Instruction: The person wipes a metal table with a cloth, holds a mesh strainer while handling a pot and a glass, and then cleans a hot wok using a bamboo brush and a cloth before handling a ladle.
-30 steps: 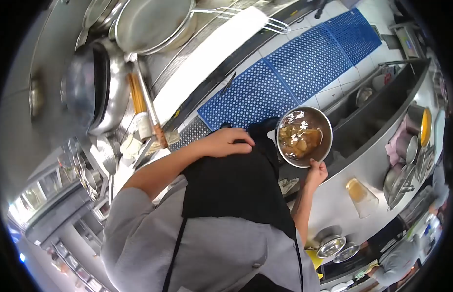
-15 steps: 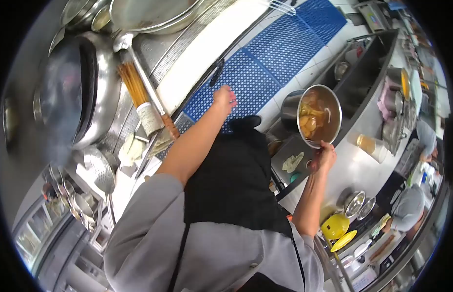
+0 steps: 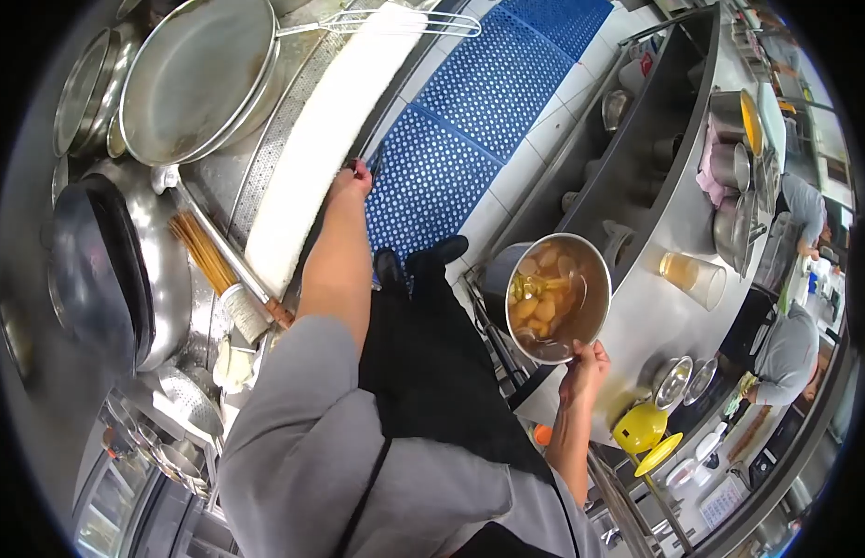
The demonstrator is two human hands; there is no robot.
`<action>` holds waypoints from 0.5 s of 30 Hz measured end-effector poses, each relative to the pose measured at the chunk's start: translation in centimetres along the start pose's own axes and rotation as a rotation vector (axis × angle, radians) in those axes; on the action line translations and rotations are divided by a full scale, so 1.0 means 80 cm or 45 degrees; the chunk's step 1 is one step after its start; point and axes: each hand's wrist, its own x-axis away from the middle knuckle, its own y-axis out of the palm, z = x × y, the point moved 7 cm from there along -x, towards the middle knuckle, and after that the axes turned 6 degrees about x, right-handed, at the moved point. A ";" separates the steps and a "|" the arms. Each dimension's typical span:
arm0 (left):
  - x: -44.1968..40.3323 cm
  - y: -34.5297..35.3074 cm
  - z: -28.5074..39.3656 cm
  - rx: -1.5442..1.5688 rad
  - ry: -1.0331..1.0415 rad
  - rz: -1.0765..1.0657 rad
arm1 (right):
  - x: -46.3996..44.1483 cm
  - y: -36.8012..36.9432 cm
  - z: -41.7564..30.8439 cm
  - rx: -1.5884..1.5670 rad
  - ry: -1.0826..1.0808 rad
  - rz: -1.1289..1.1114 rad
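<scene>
1. Metal bowl, food inside: held right of the blue mat, rim gripped by right hand, the nearer one.
2. Left hand: curled by mat's left edge, well apart from bowl; any grasp can't be told.

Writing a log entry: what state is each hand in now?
Left hand: beside the white cloth; open or closed, cannot tell.
Right hand: closed, holding the metal pot.

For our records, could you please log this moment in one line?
right hand: holding round metal pot of brown broth | left hand: beside long white cloth
</scene>
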 end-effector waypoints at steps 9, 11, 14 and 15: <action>0.117 -0.015 -0.091 -0.693 -0.505 -0.090 | -0.028 -0.004 0.007 0.047 -0.046 0.049; 0.174 -0.016 -0.120 -1.128 -0.377 -0.308 | -0.032 -0.003 0.005 0.007 -0.090 0.095; 0.231 -0.023 -0.144 -1.599 -0.165 -0.474 | -0.030 -0.001 -0.012 -0.064 -0.101 0.113; 0.250 -0.024 -0.146 -1.745 -0.092 -0.532 | -0.028 -0.003 -0.017 -0.072 -0.109 0.117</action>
